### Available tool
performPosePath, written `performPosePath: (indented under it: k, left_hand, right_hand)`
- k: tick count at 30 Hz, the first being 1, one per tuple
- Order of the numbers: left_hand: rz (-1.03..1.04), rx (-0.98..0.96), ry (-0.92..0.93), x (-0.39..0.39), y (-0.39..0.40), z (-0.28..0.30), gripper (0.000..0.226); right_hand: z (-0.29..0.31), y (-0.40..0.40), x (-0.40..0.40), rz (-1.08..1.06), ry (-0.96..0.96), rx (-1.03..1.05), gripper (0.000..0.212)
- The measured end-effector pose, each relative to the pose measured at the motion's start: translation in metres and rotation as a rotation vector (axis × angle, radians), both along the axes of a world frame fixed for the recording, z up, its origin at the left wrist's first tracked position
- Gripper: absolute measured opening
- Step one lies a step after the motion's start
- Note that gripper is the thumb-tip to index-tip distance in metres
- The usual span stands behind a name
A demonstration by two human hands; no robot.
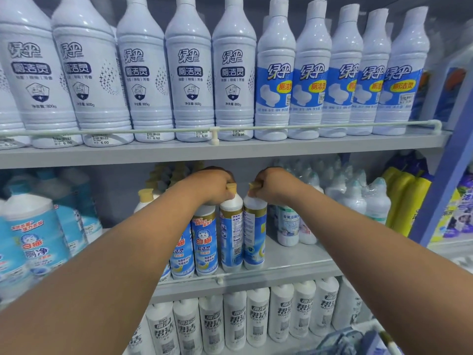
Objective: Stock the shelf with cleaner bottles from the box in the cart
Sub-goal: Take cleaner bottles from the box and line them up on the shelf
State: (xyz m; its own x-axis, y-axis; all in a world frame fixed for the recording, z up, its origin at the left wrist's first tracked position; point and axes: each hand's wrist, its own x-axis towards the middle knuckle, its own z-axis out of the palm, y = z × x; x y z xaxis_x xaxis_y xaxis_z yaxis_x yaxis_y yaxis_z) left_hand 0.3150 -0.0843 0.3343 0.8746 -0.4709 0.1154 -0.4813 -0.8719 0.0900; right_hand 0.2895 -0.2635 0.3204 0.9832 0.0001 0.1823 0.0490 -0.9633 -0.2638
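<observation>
1. The person is reaching both bare arms into the middle shelf (294,267), each hand sitting on top of a cleaner bottle
2. The left hand (213,184) is curling its fingers round the neck of the left bottle (231,234), with the beige cap poking out by the thumb
3. The right hand (272,185) is gripping the neck of the right bottle (254,237) the same way, its beige cap showing at the knuckles
4. Both bottles are standing upright on the shelf, touching side by side, their back labels turned outward
5. Just to their left, more bottles of the same kind (206,239) are standing with blue cat-logo labels facing front; the held pair is lining up with that row near the shelf's front rail
6. To the right, small white bottles (288,226) are sitting further back, and yellow bottles (407,201) are standing at the far end
7. Above, the top shelf (230,149) is carrying a full row of tall white bottles (189,73) behind a rail
8. Below, white bottles with black lettering (258,319) are filling the lower shelf
9. At the bottom right a blue edge of something is showing, too blurred to tell what it is
</observation>
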Motion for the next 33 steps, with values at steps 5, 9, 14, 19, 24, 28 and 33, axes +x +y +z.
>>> performPosePath:
  k: [5, 9, 14, 19, 24, 28, 33]
  left_hand:
    - [0.05, 0.037, 0.032, 0.003, -0.002, 0.002, 0.032]
    - [0.078, 0.025, 0.04, 0.002, -0.003, 0.003, 0.042]
    - [-0.013, -0.034, 0.084, 0.001, -0.001, 0.004, 0.045]
    - [0.05, 0.007, 0.066, 0.002, 0.0, 0.004, 0.044]
    - [0.086, 0.025, 0.006, -0.005, -0.005, 0.003, 0.045]
    - [0.108, -0.02, 0.013, -0.005, -0.006, 0.001, 0.046]
    - [0.149, -0.059, 0.002, -0.003, -0.009, -0.008, 0.055]
  right_hand:
    - [-0.003, 0.005, 0.0, -0.011, -0.033, 0.007, 0.037]
    - [-0.001, 0.001, -0.004, 0.071, 0.017, 0.071, 0.043]
    - [0.002, -0.002, -0.005, 0.111, 0.006, -0.013, 0.036]
    - [-0.002, -0.001, -0.007, 0.083, -0.055, 0.011, 0.037]
    - [-0.003, 0.006, -0.006, 0.059, -0.074, 0.007, 0.039]
    - [-0.002, 0.006, -0.006, 0.053, -0.063, 0.011, 0.04]
    - [0.0, 0.011, -0.007, 0.022, -0.05, -0.008, 0.037]
